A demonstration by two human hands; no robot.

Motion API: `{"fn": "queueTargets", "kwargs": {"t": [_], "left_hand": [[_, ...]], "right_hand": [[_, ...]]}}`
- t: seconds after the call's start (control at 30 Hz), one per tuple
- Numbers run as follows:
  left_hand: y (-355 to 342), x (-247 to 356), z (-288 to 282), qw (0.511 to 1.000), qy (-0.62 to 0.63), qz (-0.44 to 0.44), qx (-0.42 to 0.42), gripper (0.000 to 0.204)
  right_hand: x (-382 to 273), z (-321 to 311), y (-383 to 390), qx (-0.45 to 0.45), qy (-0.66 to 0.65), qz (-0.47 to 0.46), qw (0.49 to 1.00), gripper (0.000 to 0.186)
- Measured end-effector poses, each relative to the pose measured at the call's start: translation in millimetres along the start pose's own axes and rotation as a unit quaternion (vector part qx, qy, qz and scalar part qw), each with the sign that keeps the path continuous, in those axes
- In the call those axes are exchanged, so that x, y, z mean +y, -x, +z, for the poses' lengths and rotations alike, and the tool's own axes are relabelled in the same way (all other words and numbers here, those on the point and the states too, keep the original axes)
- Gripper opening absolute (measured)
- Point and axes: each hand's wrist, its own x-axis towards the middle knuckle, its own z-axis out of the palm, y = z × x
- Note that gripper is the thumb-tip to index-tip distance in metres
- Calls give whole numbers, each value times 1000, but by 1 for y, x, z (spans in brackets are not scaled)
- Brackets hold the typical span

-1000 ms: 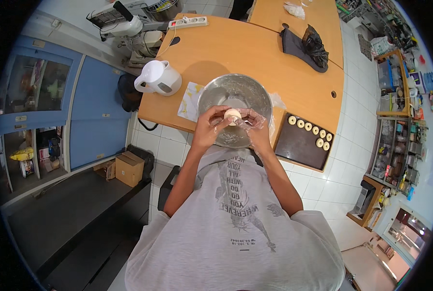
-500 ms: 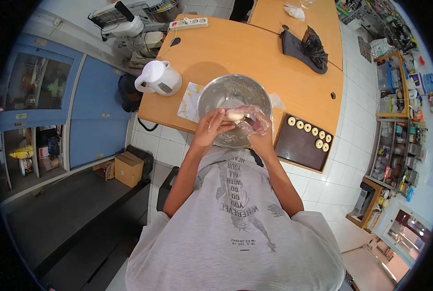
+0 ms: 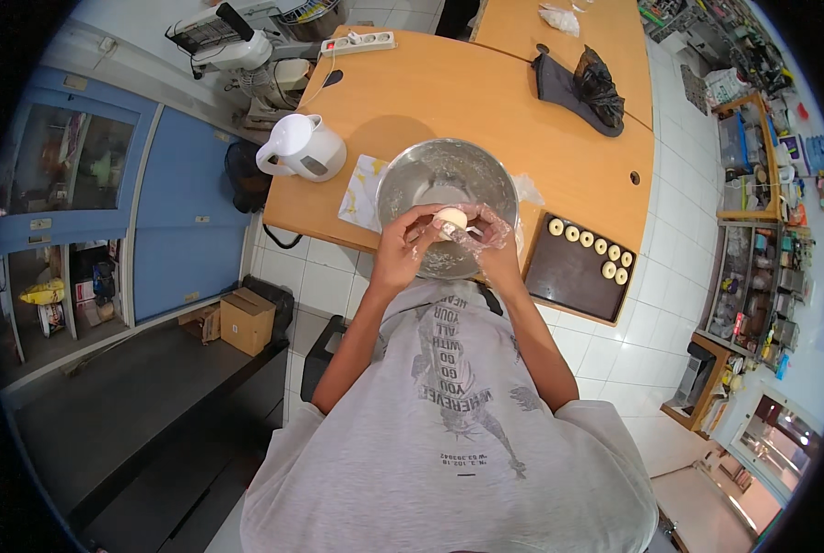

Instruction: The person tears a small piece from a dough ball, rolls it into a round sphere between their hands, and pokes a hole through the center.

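Over the near half of a steel mixing bowl point(image 3: 398, 184), a small pale piece of dough point(image 3: 451, 217) is held between my two hands. My left hand point(image 3: 406, 241) pinches its left side with thumb and fingers. On the other side, the floury fingers of my right hand point(image 3: 493, 240) press against it. Traces of flour or dough cling to both hands and to the bowl's inner wall. Right of the bowl, a dark baking tray point(image 3: 569, 276) carries several small dough rings point(image 3: 586, 238) along its far edge and right side.
A white electric kettle point(image 3: 303, 147) stands left of the bowl, beside a marbled sheet point(image 3: 364, 189). A power strip point(image 3: 358, 42) lies at the table's far left. Farther right are a dark cloth and a black plastic bag point(image 3: 598, 90). Blue cabinets point(image 3: 186, 217) line the left.
The dough has been turned and sits more upright between my fingers. My left fingers have closed in around it, and my right hand has rotated slightly inward.
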Motion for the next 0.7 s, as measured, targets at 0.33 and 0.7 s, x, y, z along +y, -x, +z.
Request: {"fn": "queueTargets", "kwargs": {"t": [0.33,0.7], "left_hand": [[3,-9,-3,1000,-11,-16,23,33],[6,-5,-11,998,44,-33,6,31]], "right_hand": [[5,6,4,72,-70,62,993,17],[2,1,6,45,-57,85,994,19]]}}
